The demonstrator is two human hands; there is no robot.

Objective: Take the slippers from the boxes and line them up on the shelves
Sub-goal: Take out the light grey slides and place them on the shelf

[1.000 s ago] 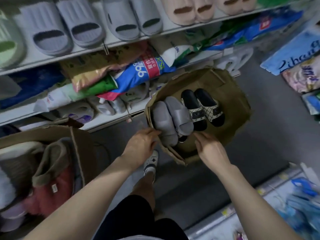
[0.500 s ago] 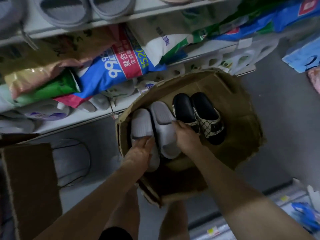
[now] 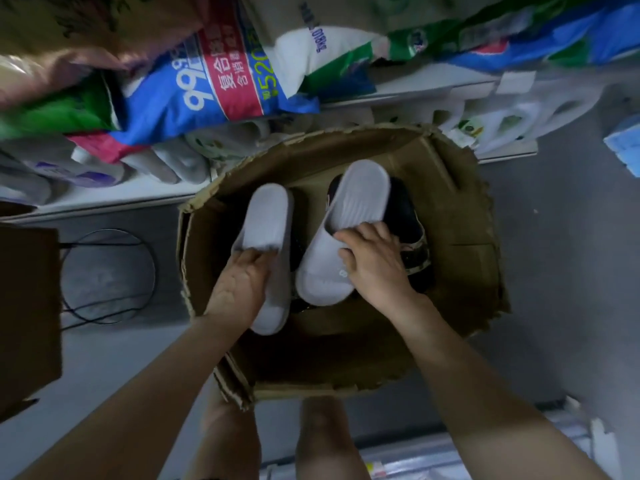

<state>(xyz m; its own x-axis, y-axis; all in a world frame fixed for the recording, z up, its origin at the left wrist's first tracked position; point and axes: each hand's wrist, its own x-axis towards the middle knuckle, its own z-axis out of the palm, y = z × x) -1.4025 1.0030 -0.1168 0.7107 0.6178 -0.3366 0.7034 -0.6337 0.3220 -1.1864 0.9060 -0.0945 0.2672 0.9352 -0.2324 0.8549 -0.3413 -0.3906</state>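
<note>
Grey, both: my left hand (image 3: 239, 285) grips the left slipper (image 3: 266, 220), fingers tucked under its strap, and my right hand (image 3: 375, 268) clasps the right slipper (image 3: 360, 199) the same way. Both are inside the cardboard box (image 3: 478, 237), the right slipper tilted over a black pair (image 3: 405, 216) lying in it. The box stands on the floor (image 3: 554, 271) just beside a low shelf (image 3: 104, 202) piled with bags (image 3: 207, 95).

Both hands inside cardboard box (image 3: 460, 237): left hand (image 3: 239, 289) grips grey slipper (image 3: 268, 220), right hand (image 3: 375, 265) grips second grey slipper (image 3: 360, 195).
</note>
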